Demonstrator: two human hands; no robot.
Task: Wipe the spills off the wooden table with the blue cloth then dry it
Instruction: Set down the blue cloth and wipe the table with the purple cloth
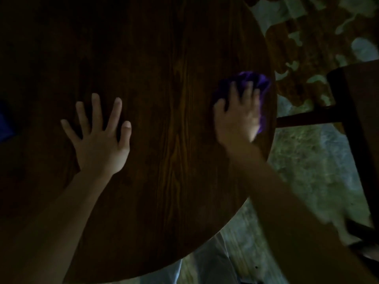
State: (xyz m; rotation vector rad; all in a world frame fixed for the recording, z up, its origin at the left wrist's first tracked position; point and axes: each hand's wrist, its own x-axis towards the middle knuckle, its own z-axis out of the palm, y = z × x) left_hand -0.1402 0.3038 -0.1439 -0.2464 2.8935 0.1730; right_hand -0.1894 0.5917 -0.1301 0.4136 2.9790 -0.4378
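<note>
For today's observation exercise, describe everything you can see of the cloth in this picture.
The cloth looks blue-purple in the dim light, soft and bunched into a crumpled wad rather than spread flat. It lies on the dark wooden table close to its right rim. The right hand presses down on it with fingers spread, covering its middle, so only folds past the fingertips and a strip along the hand's outer side show. Hand and cloth are slightly blurred. The left hand rests flat on the table, well clear of it.
</note>
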